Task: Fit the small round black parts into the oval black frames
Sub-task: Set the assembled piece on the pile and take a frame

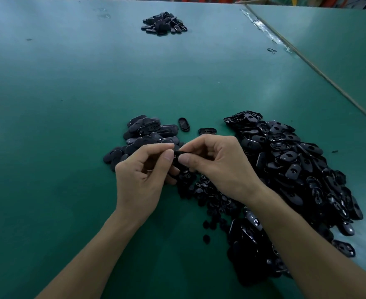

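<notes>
Oval frame (177, 155) pinched between left hand (141, 175), right hand (218, 167); long axis left-right.

Glare-streaked green table (70, 104); a taped seam (266, 32) joins 1 adjoining table (339, 44) at right.

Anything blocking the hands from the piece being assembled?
Nothing visible. The left hand and right hand both pinch the black piece between them, above the table. The grip hides the fit itself.
</notes>
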{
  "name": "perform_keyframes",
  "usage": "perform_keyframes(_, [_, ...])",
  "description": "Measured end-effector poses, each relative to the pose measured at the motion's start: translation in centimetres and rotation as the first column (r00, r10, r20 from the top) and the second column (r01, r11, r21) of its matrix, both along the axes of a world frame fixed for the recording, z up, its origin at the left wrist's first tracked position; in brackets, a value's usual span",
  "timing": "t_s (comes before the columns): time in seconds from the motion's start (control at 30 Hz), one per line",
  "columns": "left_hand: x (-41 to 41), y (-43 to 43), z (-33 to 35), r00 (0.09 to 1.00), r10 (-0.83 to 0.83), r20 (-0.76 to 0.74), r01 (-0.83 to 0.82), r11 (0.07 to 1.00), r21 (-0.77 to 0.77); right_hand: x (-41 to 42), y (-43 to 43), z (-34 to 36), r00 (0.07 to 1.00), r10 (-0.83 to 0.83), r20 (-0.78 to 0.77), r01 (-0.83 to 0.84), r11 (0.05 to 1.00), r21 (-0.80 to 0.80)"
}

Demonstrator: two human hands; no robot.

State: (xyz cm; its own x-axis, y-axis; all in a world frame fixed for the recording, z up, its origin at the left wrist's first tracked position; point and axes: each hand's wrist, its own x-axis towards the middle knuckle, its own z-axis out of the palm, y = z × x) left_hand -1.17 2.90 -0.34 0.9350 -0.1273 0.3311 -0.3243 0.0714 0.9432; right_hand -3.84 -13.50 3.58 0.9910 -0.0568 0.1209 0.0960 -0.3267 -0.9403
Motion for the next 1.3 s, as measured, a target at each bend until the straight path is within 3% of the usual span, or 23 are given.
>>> perform_keyframes(0.1, [-0.2,-0.1,0.1,0.999,-0.036,-0.021,0.035,0.999,-0.019,0.0,-0.1,-0.1,1.0,-0.001,-0.01,0.002,0.999,0.032])
perform_keyframes(0.17, [-0.3,-0.2,0.1,0.999,-0.042,-0.03,0.041,0.999,-0.033,0.0,-0.4,-0.2,0.999,-0.049,-0.013,0.048,0.998,-0.033])
perform_keyframes(0.27, [-0.2,-0.3,0.1,0.999,-0.031,-0.042,0.029,0.998,-0.061,0.1,-1.0,-0.7,0.991,-0.136,-0.02,0.123,0.944,-0.305])
perform_keyframes(0.37, [-0.2,-0.4,0.1,0.997,-0.03,-0.067,0.023,0.995,-0.097,-0.1,-1.2,-1.2,0.985,-0.127,-0.116,0.025,0.77,-0.638])
perform_keyframes(0.43, [-0.1,-0.4,0.2,0.996,-0.028,-0.085,0.018,0.993,-0.116,-0.4,-1.0,-1.5,0.979,-0.125,-0.16,-0.023,0.716,-0.698])
perform_keyframes(0.57, [-0.1,-0.3,0.1,0.996,-0.034,-0.086,0.025,0.995,-0.101,-0.4,-0.7,-1.6,0.984,-0.139,-0.109,0.028,0.734,-0.678])
perform_keyframes(0.83, [-0.1,-0.4,0.2,0.992,-0.041,-0.119,0.027,0.992,-0.121,0.1,-0.6,-1.0,0.973,-0.143,-0.183,-0.013,0.755,-0.656])
perform_keyframes(1.07, [-0.1,-0.3,0.1,0.992,-0.039,-0.117,0.026,0.994,-0.109,0.6,-0.6,-0.8,0.949,-0.147,-0.279,-0.03,0.837,-0.546])
perform_keyframes(1.3, [0.0,-0.1,0.0,0.99,-0.049,-0.132,0.031,0.99,-0.137,0.4,-1.0,-0.2,0.973,-0.138,-0.185,0.024,0.857,-0.515])
